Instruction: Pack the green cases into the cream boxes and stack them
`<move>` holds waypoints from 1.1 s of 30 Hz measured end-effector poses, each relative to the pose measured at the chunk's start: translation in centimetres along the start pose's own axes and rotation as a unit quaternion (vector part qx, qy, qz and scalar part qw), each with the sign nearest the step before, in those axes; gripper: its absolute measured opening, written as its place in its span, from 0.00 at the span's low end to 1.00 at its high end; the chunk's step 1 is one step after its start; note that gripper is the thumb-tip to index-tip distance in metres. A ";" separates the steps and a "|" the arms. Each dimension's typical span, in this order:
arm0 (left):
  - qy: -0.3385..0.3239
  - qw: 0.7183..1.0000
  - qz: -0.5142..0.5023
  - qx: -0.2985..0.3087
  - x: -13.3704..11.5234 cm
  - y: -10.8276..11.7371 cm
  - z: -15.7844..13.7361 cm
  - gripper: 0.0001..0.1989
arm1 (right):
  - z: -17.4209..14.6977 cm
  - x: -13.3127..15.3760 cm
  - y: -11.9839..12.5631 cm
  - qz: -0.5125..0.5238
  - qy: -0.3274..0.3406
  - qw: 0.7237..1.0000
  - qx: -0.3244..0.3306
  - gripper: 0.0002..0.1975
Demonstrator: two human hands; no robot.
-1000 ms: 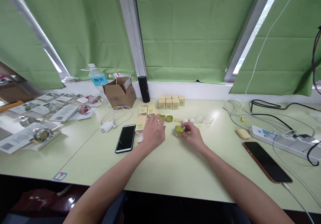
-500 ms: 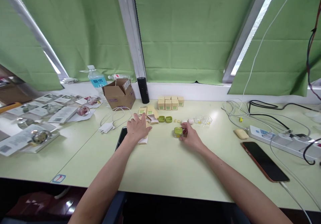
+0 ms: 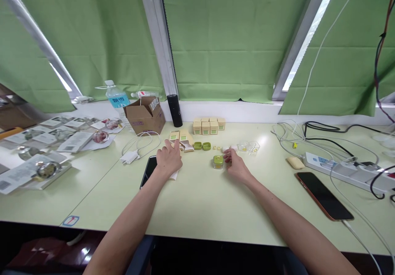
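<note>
My left hand [image 3: 168,158] lies over flattened cream cartons [image 3: 184,136], its fingers stretched forward; a pale card edge [image 3: 173,176] shows beneath the palm. A small clear box with a green lid [image 3: 218,161] stands upright on the table. Just right of it, my right hand [image 3: 236,165] is open, with curved fingers apart from the box and nothing seen in them. Behind are two green lids or trays [image 3: 202,145], tiny yellow pieces [image 3: 217,148] and clear box bases [image 3: 248,147]. Something whitish [image 3: 228,148] sits partly hidden behind my right fingertips.
Several small cream boxes [image 3: 208,126] stand in rows at the back. A black phone [image 3: 148,170] lies beside my left wrist. A cardboard box [image 3: 145,116] and black flask [image 3: 175,110] stand at back left. Right are a power strip [image 3: 339,172], cables and another phone [image 3: 324,195].
My right hand has let go of the green-lidded box and moved slightly away to its right. My left fingers have drawn closer together over the cartons.
</note>
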State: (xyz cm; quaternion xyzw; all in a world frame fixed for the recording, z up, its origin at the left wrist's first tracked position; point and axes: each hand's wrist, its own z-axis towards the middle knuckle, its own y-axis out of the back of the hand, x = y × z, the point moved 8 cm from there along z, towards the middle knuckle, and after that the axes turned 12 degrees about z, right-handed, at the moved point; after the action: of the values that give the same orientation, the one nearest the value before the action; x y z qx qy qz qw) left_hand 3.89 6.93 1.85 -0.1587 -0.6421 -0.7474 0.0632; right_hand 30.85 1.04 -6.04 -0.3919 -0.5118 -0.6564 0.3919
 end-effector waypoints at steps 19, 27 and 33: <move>-0.114 0.837 -0.426 -0.323 -2.5 6.1 -3.4 0.27 | -5.0 9.5 -0.6 -0.162 0.392 0.901 -0.091 0.24; -0.131 0.834 -0.465 -0.269 -4.9 7.3 -3.2 0.27 | -6.7 11.0 -3.7 -0.183 0.405 0.896 -0.002 0.34; -0.148 0.835 -0.454 -0.274 -6.5 7.5 -3.5 0.28 | -6.0 10.9 -2.5 -0.132 0.397 0.908 -0.012 0.37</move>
State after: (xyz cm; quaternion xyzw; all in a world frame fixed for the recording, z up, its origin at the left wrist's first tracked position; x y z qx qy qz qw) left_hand 11.75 1.55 6.42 0.0311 -0.4131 -0.8051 -0.4244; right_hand 23.69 -5.67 2.02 -0.0323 -0.3533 -0.8094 0.4679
